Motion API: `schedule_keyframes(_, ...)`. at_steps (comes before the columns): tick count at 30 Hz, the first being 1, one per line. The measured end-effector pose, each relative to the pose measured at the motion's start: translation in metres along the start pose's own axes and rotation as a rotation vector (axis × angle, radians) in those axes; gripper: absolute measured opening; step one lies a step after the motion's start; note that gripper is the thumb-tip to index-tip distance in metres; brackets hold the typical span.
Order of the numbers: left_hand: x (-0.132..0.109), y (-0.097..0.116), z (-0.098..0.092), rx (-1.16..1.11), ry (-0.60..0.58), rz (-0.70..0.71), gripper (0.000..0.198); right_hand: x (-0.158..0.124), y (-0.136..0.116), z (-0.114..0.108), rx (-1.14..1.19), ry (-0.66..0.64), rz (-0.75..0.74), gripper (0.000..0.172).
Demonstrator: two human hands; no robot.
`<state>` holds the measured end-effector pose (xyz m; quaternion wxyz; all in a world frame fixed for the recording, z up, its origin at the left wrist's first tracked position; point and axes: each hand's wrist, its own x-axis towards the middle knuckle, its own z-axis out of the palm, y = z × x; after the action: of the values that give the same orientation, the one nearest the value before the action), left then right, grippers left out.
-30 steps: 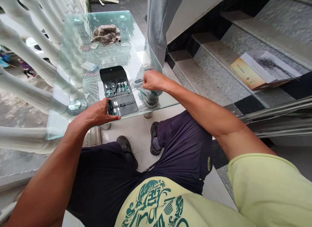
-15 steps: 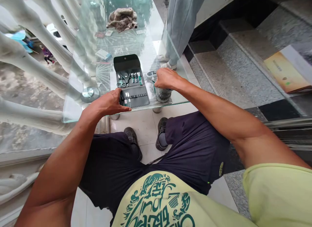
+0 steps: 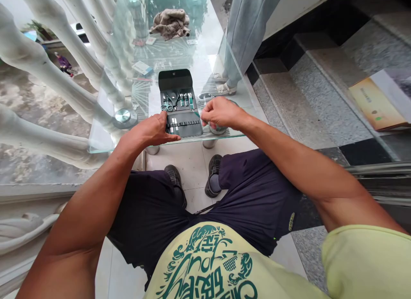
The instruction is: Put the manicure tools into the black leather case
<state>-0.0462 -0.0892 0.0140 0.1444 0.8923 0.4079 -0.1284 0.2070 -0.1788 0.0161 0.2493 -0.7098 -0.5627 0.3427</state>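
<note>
A black nail-care case (image 3: 181, 132) lies unfolded on the glass table. Small scissors (image 3: 166, 107), cuticle nippers (image 3: 174, 100) and several nail clippers (image 3: 186, 100) sit in its upper panel. The lower panel has a row of elastic loops, with a few slim tools at its left. My left hand (image 3: 157, 130) grips the case's left side, thumb stretched along the near edge. My right hand (image 3: 223, 113) is closed in a pinch on a thin green-handled tool (image 3: 196, 114), its tip pointing at the case's right side. The tool's exact kind is too small to tell.
Partly under my right hand stands a round glass jar (image 3: 218, 129). A crumpled cloth (image 3: 171, 23) and a small box (image 3: 142, 68) lie farther back on the glass table (image 3: 205, 67). A person's grey trouser leg (image 3: 247, 37) is beside it. White balusters (image 3: 58, 72) border the left, stairs the right.
My right hand has moved left and slightly down from above the jar, bringing the green-handled tool to the case's right side. My left hand stays on the case. The view has shifted slightly.
</note>
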Motion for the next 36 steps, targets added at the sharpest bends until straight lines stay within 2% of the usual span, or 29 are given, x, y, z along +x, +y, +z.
schedule_keyframes(7,-0.002,0.003,-0.002,-0.004,-0.005,-0.009,0.075,-0.02,-0.006,0.049,0.257,-0.151,0.15,0.038)
schedule_keyframes(14,-0.005,0.009,-0.005,0.05,-0.014,-0.007,0.078,-0.021,-0.015,0.063,0.396,-0.197,0.211,0.041)
schedule_keyframes(18,-0.003,0.008,-0.003,0.044,-0.001,-0.015,0.079,-0.026,-0.02,0.072,0.573,-0.145,0.207,0.039)
schedule_keyframes(25,-0.001,0.004,0.001,0.057,0.017,-0.001,0.083,-0.036,-0.027,0.094,0.802,0.047,0.211,0.03)
schedule_keyframes(28,-0.001,0.003,0.001,0.049,0.015,-0.002,0.08,-0.035,-0.03,0.099,0.88,0.09,0.225,0.03)
schedule_keyframes(32,-0.001,0.002,0.001,0.031,0.017,-0.004,0.08,-0.032,-0.032,0.104,0.907,0.138,0.24,0.03)
schedule_keyframes(36,0.001,0.001,0.002,0.05,0.023,-0.002,0.076,-0.032,-0.028,0.114,0.794,0.142,0.184,0.032)
